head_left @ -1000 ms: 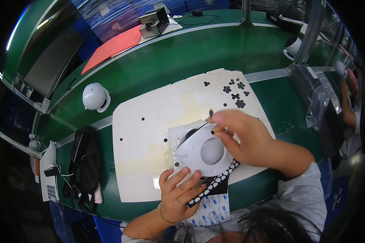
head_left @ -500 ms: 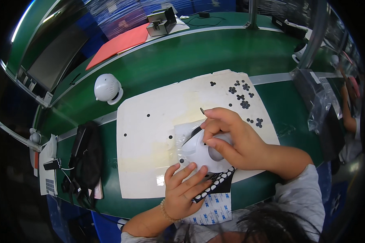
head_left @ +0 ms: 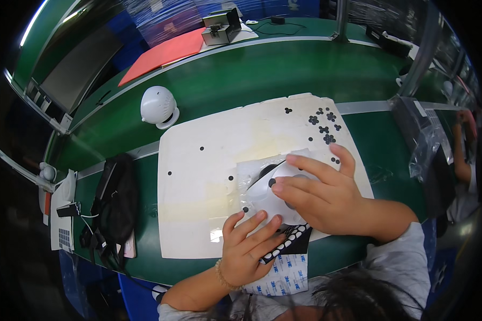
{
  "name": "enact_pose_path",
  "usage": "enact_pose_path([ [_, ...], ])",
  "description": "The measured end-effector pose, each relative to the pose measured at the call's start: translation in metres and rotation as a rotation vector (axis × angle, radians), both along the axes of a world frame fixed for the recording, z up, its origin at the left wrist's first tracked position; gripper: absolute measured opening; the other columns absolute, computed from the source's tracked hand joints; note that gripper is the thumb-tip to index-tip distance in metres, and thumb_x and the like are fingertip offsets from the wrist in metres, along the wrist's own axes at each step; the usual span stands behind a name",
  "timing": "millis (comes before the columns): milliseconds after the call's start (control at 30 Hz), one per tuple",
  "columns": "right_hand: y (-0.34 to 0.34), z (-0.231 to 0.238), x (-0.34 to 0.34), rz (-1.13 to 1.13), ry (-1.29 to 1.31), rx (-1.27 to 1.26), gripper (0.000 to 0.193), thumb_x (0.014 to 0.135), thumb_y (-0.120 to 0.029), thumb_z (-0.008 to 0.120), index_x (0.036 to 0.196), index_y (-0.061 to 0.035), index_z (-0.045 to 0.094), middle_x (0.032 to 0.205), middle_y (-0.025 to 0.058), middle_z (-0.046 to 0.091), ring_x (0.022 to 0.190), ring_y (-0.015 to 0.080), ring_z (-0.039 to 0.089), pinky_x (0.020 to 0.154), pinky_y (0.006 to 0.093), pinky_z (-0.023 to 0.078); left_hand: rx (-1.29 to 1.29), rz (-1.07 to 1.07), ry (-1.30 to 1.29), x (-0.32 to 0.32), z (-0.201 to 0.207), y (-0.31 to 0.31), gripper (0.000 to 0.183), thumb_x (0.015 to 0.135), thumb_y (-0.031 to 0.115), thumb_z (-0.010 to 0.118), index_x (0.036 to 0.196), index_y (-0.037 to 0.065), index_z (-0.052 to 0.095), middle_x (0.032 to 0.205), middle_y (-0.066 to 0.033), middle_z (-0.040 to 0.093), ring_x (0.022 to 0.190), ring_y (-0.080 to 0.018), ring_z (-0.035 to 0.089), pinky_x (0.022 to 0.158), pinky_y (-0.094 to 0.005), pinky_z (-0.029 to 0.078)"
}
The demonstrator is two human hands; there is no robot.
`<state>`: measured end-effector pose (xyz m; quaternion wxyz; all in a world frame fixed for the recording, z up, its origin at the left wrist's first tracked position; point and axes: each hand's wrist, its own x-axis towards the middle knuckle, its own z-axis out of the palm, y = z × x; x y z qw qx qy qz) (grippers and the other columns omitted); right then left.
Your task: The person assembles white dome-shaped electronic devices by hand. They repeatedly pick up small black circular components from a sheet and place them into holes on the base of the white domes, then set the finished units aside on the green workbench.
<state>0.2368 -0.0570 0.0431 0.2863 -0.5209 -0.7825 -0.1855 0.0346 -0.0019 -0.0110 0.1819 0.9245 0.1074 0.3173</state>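
A white, rounded plastic housing [head_left: 268, 199] with a dark part on its far side lies on a sheet of clear wrap [head_left: 244, 174]. The index fingertip of my right hand [head_left: 329, 195] rests on a small black round pad [head_left: 272, 182] on the housing; the other visible fingers are spread. My left hand [head_left: 247, 251] has its fingers stretched out at the housing's near edge. A black strip with rows of white dots [head_left: 289, 241] lies beside and partly under the left hand. Below it is a white sheet with blue print [head_left: 284, 275].
Loose black pads and clusters [head_left: 329, 139] lie on the white board [head_left: 190, 208]. A white camera-like device [head_left: 158, 105] stands beyond its left corner. A black bag [head_left: 118, 200] is at the left, a dark box with plastic wrap [head_left: 423, 139] at the right.
My right hand has come down from a curled, raised pose with a small dark disc on a fingertip; its fingers now spread over the housing, touching a black pad. The left hand stays at the near edge.
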Motion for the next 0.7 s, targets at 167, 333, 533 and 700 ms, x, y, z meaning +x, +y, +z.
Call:
enact_pose_path([
  [167,-0.014,0.003,0.014,0.023,0.326,-0.216,0.013,0.075,-0.016,0.061,0.087,-0.0123,0.059,0.123,0.01,0.044,0.122,0.0324,0.031,0.097,0.0462,0.018,0.011,-0.007,-0.008,0.001,-0.002,0.001,0.034,0.057,0.009,0.061,0.091,0.012,0.065,0.121,-0.0044,0.052,0.119,-0.0239,0.039,0.096,-0.0439,0.025],
  [333,-0.021,-0.013,0.015,0.133,0.524,-0.385,0.005,0.079,-0.016,0.057,0.08,-0.0108,0.056,0.13,0.0149,0.035,0.126,0.039,0.019,0.098,0.0474,0.016,0.0,0.019,-0.035,0.003,-0.002,0.0,0.03,0.06,0.01,0.062,0.09,0.013,0.064,0.12,-0.003,0.053,0.115,-0.0225,0.043,0.094,-0.0432,0.027],
  [533,-0.021,-0.016,0.01,0.152,0.526,-0.434,0.006,0.081,-0.016,0.056,0.079,-0.0101,0.055,0.13,0.0153,0.034,0.126,0.0391,0.02,0.097,0.0482,0.017,0.009,0.027,-0.049,0.005,-0.002,-0.002,0.027,0.058,0.008,0.069,0.085,0.01,0.066,0.114,-0.0078,0.056,0.117,-0.0257,0.04,0.095,-0.0442,0.026],
  [700,-0.021,-0.016,0.008,0.136,0.49,-0.369,0.005,0.079,-0.016,0.058,0.079,-0.0107,0.056,0.127,0.0142,0.04,0.124,0.0372,0.025,0.096,0.0488,0.017,0.013,0.034,-0.053,0.005,-0.004,-0.002,0.026,0.059,0.008,0.07,0.085,0.01,0.066,0.114,-0.0076,0.056,0.117,-0.0255,0.04,0.095,-0.0444,0.026],
])
